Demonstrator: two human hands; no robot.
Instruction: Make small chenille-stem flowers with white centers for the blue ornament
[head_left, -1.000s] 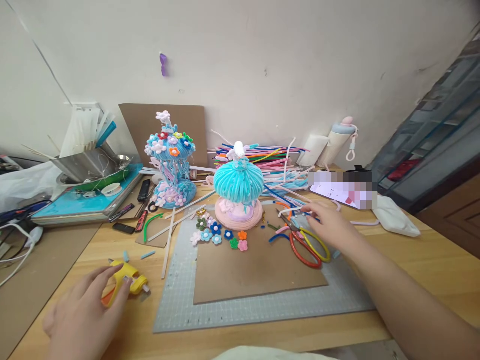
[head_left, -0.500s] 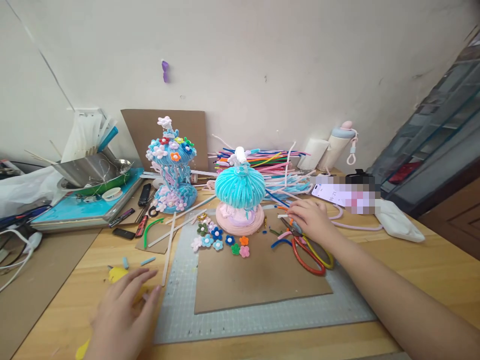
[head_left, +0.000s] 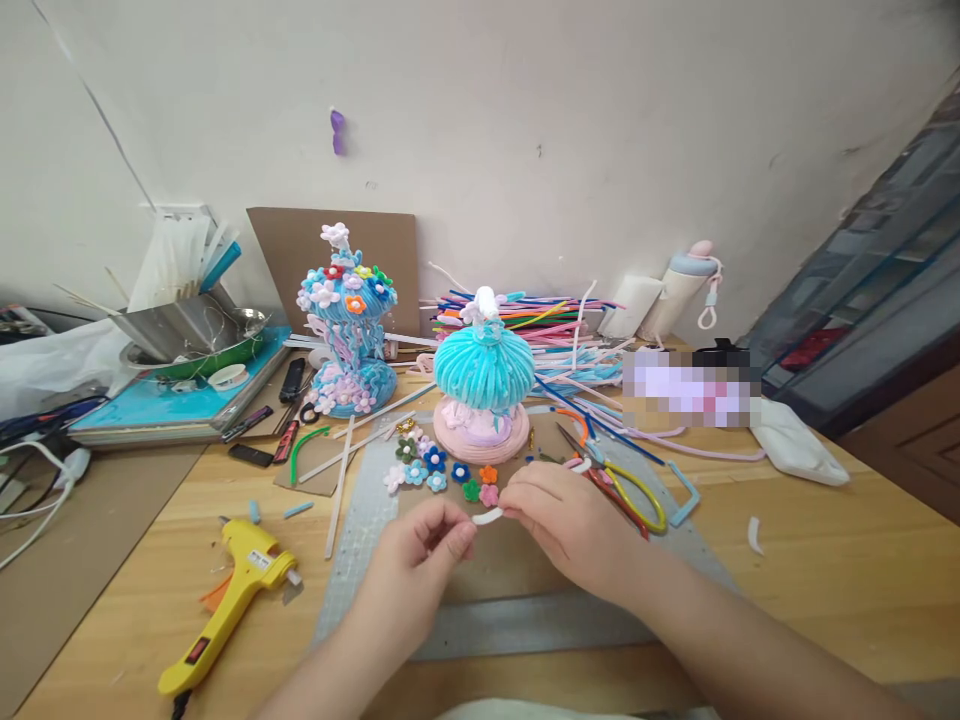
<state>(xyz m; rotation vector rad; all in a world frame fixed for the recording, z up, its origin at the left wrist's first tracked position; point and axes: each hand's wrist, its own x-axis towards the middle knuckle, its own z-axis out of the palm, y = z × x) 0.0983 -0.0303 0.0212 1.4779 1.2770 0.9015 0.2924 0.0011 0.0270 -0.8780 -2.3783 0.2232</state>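
Observation:
A short white piece of pipe cleaner (head_left: pixel 487 516), slightly curved, spans the gap between my hands above the cardboard. My left hand (head_left: pixel 424 555) pinches one end between thumb and forefinger. At the other end, the fingers of my right hand (head_left: pixel 574 520) are closed on it. Just beyond them lie several small fuzzy flowers (head_left: pixel 435 459) in blue, green, orange and pink. Behind these stands a turquoise fuzzy dome (head_left: pixel 484 362) on a round pink base (head_left: pixel 480 445). Scissors (head_left: pixel 636 495) with red and yellow handles lie partly hidden by my right hand.
A yellow glue gun (head_left: pixel 244 590) lies at the left. A finished-looking blue flowered lamp shape (head_left: pixel 349 300) stands further back, near a pile of coloured pipe cleaners (head_left: pixel 525 315). A metal bowl (head_left: pixel 184 335) sits on books at far left. A bottle (head_left: pixel 679 290) stands at the back right.
My right hand has come from beside the scissors to the middle with the white piece. My left hand has left the glue gun's side and now grips the piece's other end.

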